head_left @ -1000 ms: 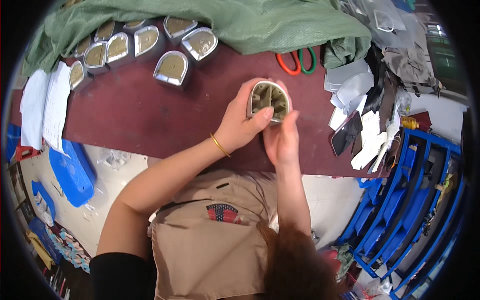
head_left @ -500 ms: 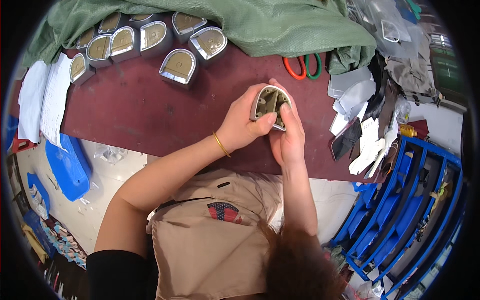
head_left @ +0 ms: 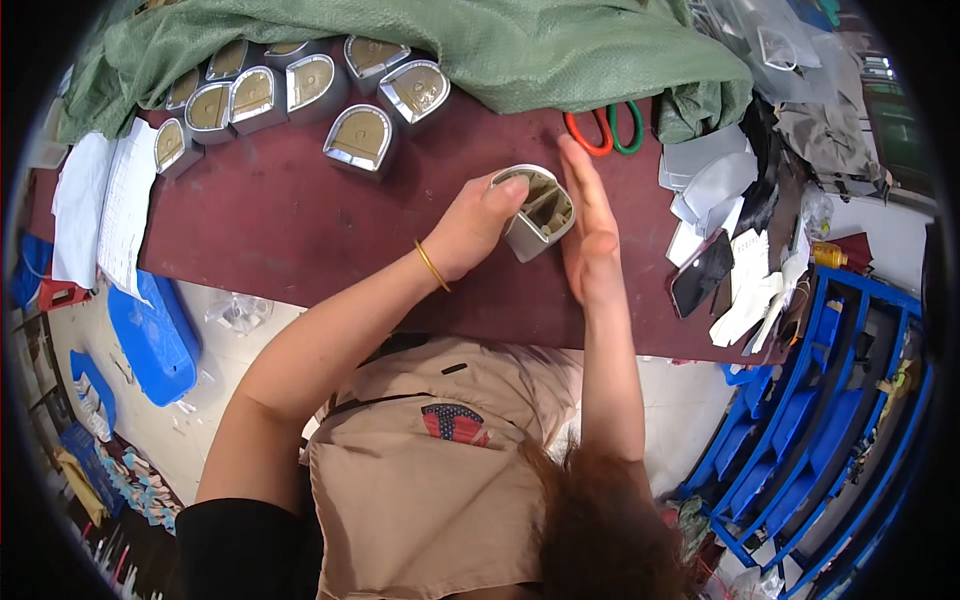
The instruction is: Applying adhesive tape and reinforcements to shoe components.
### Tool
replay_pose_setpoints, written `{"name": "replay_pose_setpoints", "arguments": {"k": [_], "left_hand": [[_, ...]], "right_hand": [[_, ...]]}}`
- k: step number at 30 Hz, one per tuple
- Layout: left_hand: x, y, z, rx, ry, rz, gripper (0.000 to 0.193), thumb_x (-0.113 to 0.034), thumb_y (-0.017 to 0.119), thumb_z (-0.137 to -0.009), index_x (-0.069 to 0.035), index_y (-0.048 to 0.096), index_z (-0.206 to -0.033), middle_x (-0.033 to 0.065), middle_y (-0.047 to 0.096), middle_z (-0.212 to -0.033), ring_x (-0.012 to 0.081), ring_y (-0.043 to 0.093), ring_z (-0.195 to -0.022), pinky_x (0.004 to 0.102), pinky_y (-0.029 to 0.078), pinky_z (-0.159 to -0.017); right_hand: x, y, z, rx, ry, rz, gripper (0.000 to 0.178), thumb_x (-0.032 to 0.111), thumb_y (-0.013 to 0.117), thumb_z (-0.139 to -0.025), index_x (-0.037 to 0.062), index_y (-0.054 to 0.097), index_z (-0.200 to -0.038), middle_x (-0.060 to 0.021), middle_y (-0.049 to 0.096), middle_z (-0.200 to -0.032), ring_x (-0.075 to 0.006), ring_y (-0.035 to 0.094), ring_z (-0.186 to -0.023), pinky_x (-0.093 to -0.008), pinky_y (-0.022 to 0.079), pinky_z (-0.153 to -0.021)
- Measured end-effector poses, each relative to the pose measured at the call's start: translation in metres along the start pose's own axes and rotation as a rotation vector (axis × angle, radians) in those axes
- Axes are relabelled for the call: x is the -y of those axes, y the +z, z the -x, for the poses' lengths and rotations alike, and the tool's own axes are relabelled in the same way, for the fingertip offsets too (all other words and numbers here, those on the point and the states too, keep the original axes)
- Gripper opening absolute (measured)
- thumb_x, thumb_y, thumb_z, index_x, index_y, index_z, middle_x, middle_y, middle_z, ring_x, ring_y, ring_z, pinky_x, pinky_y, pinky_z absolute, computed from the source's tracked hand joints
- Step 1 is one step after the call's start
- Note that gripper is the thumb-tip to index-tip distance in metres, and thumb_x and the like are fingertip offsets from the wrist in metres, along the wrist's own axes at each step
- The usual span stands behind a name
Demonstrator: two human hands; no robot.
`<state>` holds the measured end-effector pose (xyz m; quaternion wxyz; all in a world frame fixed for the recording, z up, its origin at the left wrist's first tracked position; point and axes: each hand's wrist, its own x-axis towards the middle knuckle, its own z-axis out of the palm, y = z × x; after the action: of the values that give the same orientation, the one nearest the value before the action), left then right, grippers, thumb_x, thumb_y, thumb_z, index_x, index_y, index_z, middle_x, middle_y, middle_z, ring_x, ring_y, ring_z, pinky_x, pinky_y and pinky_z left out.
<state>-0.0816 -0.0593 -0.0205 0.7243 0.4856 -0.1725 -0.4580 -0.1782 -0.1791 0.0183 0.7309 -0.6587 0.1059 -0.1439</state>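
Note:
My left hand [head_left: 474, 222] grips a hollow D-shaped silver heel block [head_left: 532, 238], its thumb over the rim. The block is tilted, and its ribbed, olive-brown inside faces up. Beside the block's right side, my right hand [head_left: 590, 225] is open with its fingers stretched out straight. Whether its palm touches the block I cannot tell. Farther left on the dark red table [head_left: 300, 220], several more silver heel blocks [head_left: 359, 138] stand with their olive-brown, D-shaped faces up.
Green woven cloth [head_left: 560, 55] drapes across the far edge. Scissors [head_left: 603, 132] with red and green handles poke out beneath it. Grey and white scraps [head_left: 715, 180] and a dark phone-like slab [head_left: 702, 274] lie at right, near a blue rack [head_left: 800, 420]. Papers [head_left: 125, 205] hang at left.
My right hand has let go of the heel block and straightened its fingers beside it. My left hand alone now holds the block, which has turned and tilted.

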Motion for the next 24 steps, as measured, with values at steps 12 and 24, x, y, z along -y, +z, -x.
{"name": "replay_pose_setpoints", "arguments": {"k": [12, 24], "left_hand": [[0.017, -0.006, -0.003, 0.012, 0.134, 0.061, 0.06, -0.054, 0.033, -0.097, -0.003, 0.049, -0.125, 0.0073, 0.058, -0.117, 0.0154, 0.055, -0.107, 0.0303, 0.043, -0.094], [0.001, 0.02, 0.0, -0.059, 0.048, 0.086, 0.046, -0.036, 0.036, -0.102, -0.001, 0.057, -0.12, 0.0058, 0.061, -0.114, 0.0131, 0.056, -0.106, 0.0284, 0.042, -0.096]], "right_hand": [[-0.016, 0.014, 0.003, -0.021, -0.184, 0.074, 0.083, 0.038, 0.082, -0.069, 0.0044, 0.044, -0.136, -0.0146, 0.053, -0.133, -0.0259, 0.042, -0.131, -0.0386, 0.031, -0.108], [-0.026, 0.011, 0.023, -0.237, -0.205, 0.473, 0.081, 0.01, 0.084, -0.065, 0.0006, 0.043, -0.134, -0.0154, 0.059, -0.124, -0.024, 0.058, -0.113, -0.0348, 0.047, -0.094]]}}
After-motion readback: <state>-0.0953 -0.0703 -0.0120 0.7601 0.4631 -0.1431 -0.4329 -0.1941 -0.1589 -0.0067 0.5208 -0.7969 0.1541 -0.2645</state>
